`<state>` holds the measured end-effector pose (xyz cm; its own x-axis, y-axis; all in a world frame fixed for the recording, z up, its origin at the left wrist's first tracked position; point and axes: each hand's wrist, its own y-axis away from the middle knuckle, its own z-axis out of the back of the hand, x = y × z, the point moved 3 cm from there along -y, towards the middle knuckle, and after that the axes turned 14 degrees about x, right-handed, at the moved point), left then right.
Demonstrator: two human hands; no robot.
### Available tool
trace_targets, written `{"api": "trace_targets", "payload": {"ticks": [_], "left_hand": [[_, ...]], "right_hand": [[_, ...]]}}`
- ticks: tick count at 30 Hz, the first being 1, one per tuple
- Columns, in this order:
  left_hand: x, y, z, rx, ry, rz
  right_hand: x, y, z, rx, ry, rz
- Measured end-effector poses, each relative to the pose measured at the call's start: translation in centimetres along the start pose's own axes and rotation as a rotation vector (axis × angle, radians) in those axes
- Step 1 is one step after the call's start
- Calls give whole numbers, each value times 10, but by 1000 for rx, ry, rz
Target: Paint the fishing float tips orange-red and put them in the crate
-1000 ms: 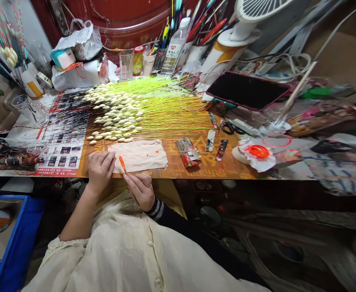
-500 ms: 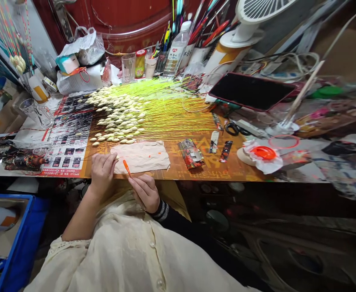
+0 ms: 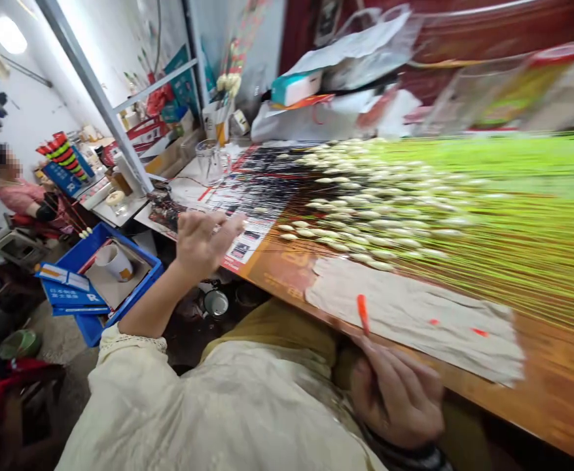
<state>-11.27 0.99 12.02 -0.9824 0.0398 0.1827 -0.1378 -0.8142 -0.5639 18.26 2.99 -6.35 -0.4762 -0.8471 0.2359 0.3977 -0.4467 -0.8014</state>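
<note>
My right hand rests at the table's near edge, closed around a thin brush with an orange tip that points up over a beige cloth. My left hand is lifted over the table's left corner. Its fingers pinch a thin float stem that runs off to the right, though motion blurs it. Beyond the cloth lie several white-bodied floats with long yellow-green stems, spread over the orange table.
A printed sheet and a glass mug sit at the table's left end, bags and a tissue box behind. A blue crate with a cup stands on the floor at left. Another person sits far left.
The view has swung left and closer, with blur. My left hand has lifted off the cloth's edge and moved left with the stem. My right hand still holds the brush.
</note>
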Motion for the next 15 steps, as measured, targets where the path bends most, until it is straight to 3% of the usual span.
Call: {"api": "trace_targets", "payload": {"ticks": [3, 6, 9, 12, 15], "left_hand": [[85, 19, 26, -82, -97, 191], [175, 49, 50, -244, -61, 361], [257, 91, 64, -415, -18, 665], [312, 134, 64, -445, 95, 994], [337, 167, 54, -464, 187, 1218]], "right_hand": [[2, -5, 1, -57, -9, 24], [4, -11, 3, -55, -24, 33], [4, -12, 5, -63, -41, 12], [1, -9, 4, -76, -80, -22], [-3, -6, -3, -99, -159, -155]]}}
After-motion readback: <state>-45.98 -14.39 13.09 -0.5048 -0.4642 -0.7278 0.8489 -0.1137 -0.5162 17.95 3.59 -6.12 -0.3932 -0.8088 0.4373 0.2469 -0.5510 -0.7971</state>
